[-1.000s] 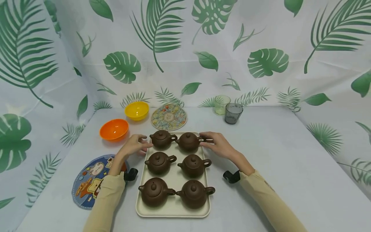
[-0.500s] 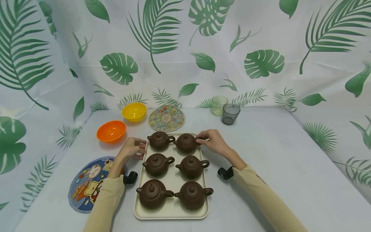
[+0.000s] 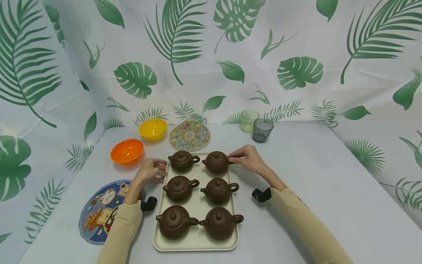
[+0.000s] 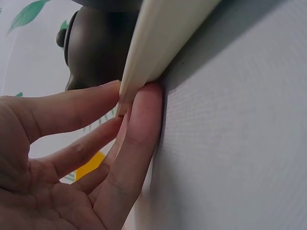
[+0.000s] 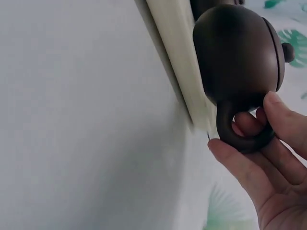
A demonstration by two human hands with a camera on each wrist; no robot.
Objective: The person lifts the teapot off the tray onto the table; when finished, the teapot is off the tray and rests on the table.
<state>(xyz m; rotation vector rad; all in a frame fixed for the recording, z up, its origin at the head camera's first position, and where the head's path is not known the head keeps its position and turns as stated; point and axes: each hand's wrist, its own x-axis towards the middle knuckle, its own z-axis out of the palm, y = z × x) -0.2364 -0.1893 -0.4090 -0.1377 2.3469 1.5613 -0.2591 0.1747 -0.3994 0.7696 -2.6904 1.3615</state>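
Note:
Brown clay teapots stand in three rows of two on a cream tray (image 3: 194,245). My right hand (image 3: 248,158) pinches the handle of the far right teapot (image 3: 215,163); in the right wrist view, fingers (image 5: 240,167) curl about the loop handle of that teapot (image 5: 240,57), which sits over the tray's edge strip. At the tray's far left side, my left hand (image 3: 151,171) grips the rim, with fingertips on both faces of the tray edge (image 4: 153,43) in the left wrist view. The far left teapot (image 3: 182,161) is just inside that rim.
Left of the tray are an orange bowl (image 3: 127,151), a yellow bowl (image 3: 153,129) and a blue cartoon mat (image 3: 99,216), partly under the left forearm. Behind the tray lies a round patterned mat (image 3: 190,135). A grey glass (image 3: 262,130) and a green glass (image 3: 248,120) stand at the back.
My right hand has taken the far right teapot's handle and shifted that teapot slightly right, widening the gap to its neighbour. My left hand has drawn its thumb back to the tray's rim.

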